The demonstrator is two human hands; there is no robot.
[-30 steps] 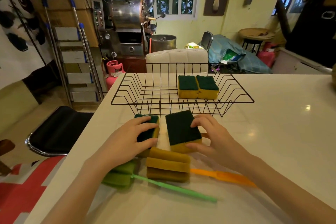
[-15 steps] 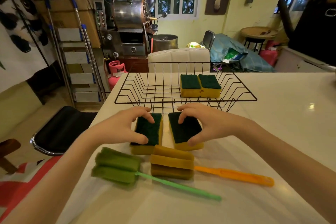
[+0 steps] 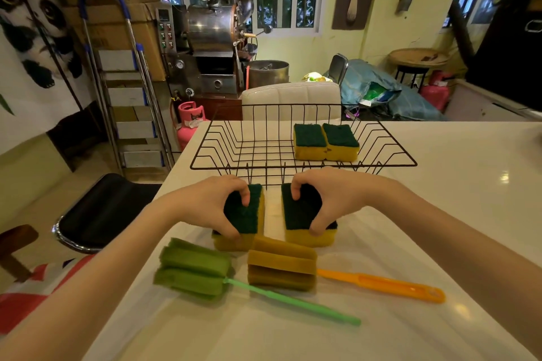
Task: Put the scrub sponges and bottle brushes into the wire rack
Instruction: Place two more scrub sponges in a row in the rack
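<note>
A black wire rack (image 3: 205, 165) stands at the far side of the white table, with two green-and-yellow scrub sponges (image 3: 325, 142) side by side in its right part. Just in front of the rack, my left hand (image 3: 209, 205) grips one scrub sponge (image 3: 247, 218) and my right hand (image 3: 334, 198) grips another (image 3: 300, 215). Both sponges are green side up, a small gap between them. Nearer to me lie a green bottle brush (image 3: 193, 268) and an orange bottle brush (image 3: 281, 268), their handles pointing right.
The white table (image 3: 440, 214) spreads wide to the right of the rack. A black stool (image 3: 99, 211) stands off the table's left edge. Behind the table are a white chair back (image 3: 290, 99), a pink gas cylinder (image 3: 189, 120) and a step ladder (image 3: 126, 82).
Both hands have closed around their sponges and carried them forward toward the rack's front edge, away from the two brushes.
</note>
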